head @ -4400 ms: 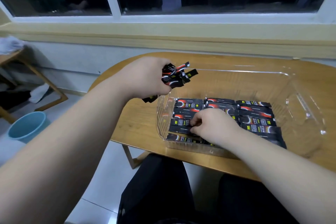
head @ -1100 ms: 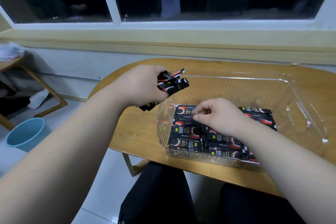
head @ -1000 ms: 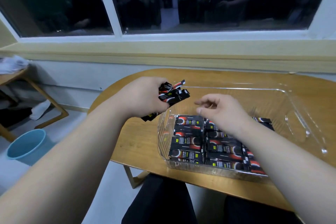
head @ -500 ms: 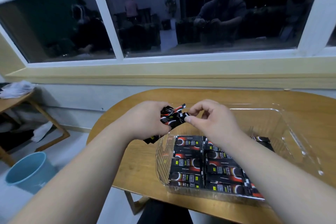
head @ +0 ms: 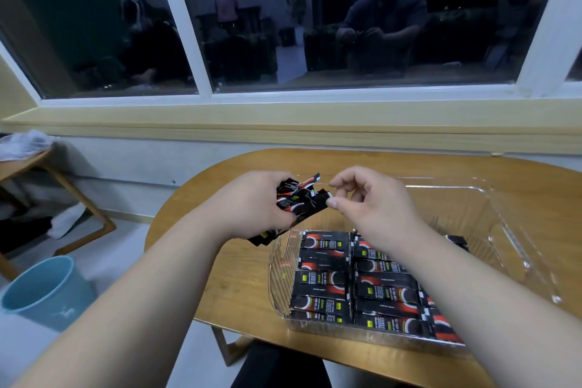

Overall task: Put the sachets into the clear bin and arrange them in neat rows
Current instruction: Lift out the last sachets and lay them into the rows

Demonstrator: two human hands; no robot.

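A sachet (head: 316, 198) is pinched at its end by the narrowed fingers (head: 333, 202) of the right hand (head: 374, 208). The rest of the bundle (head: 291, 198) is gripped in the left hand (head: 252, 205) just beside them. A second ago those fingers were laid on the rows (head: 324, 277) below them in the clear bin (head: 504, 224); they have since been raised to the bundle. Another sachet is probably being drawn for the next row, as the bin beyond the fingers is unfilled. The bin is carried by the bench (head: 233, 277).
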